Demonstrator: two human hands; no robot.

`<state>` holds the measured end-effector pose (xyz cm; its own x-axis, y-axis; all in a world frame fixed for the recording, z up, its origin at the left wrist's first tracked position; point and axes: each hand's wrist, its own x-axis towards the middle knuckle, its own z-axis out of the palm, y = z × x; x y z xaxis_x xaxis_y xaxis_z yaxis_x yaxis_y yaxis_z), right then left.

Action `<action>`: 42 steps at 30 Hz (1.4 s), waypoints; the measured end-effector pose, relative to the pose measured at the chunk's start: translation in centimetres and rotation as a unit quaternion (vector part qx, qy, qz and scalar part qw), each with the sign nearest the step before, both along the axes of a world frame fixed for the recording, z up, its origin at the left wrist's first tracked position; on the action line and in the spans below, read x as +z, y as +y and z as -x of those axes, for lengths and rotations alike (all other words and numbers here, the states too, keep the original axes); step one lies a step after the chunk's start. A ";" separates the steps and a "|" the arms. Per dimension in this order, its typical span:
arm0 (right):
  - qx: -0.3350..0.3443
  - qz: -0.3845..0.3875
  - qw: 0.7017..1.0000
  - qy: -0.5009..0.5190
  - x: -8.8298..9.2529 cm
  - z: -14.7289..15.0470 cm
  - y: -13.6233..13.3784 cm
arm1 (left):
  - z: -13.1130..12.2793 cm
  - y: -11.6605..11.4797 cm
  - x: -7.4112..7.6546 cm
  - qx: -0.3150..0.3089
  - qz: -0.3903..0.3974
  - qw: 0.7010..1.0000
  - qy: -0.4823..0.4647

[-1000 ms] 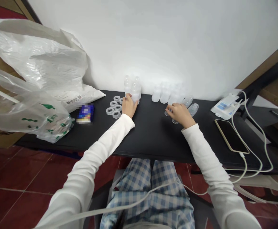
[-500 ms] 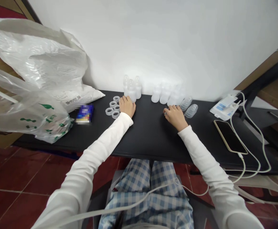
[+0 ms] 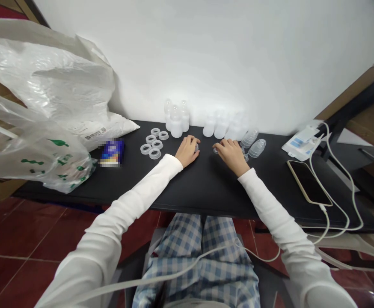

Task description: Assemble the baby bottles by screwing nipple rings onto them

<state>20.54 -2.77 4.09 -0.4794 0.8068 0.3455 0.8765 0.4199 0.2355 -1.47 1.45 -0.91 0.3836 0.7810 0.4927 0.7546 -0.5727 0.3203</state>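
Head view: your left grip [image 3: 188, 152] is closed around a translucent collar ring [image 3: 196, 147], part of its edge showing past the fingers, while your right grip [image 3: 230, 154], a short gap across from it, seems to pinch a small clear disc-like piece [image 3: 215, 150] whose full shape your fingertips hide. A light or off-centre pinch could let that piece slip, since it looks thin and smooth. Close behind your left grip stand three dome-capped bottles [image 3: 176, 124]; a careless push that way could topple one. Left of the same grip, loose screw rings [image 3: 155, 153] crowd the black desk [image 3: 203, 188], and a sideways sweep could scatter them. Behind your right grip, frosted bottles [image 3: 221, 128] stand packed, so one bump could tip neighbours. To its right, clear domed caps [image 3: 257, 148] could roll if brushed.
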 end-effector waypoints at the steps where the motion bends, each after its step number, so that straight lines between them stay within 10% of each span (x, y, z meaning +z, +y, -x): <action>1: 0.003 0.002 1.000 0.010 0.0 0.1 0.0 | 0.0 0.1 -0.3 0.016 -0.001 0.999 -0.030; 6: 0.032 -0.002 0.994 0.106 -0.4 0.7 0.0 | 0.7 1.2 -1.1 0.041 0.102 0.966 -0.236; 12: 0.119 0.025 0.954 0.274 -1.1 1.7 -0.5 | -0.6 0.1 1.0 -0.001 0.340 0.773 -0.536; 15: 0.123 0.035 0.938 0.321 -1.6 2.0 -0.5 | -1.3 -1.0 1.9 -0.041 0.390 0.722 -0.570; 35: 0.107 -0.046 0.939 0.324 -3.1 1.4 0.9 | -2.5 -2.6 1.5 -0.153 0.428 0.705 -0.545; 42: 0.110 -0.036 0.933 0.342 -3.2 1.6 0.9 | -2.4 -2.0 0.8 -0.153 0.360 0.740 -0.547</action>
<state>18.95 -1.88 0.90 -0.2783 0.6784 0.6800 0.7273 0.6112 -0.3121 0.93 -0.60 -0.06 0.2755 0.9515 0.1370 -0.3121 -0.0463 0.9489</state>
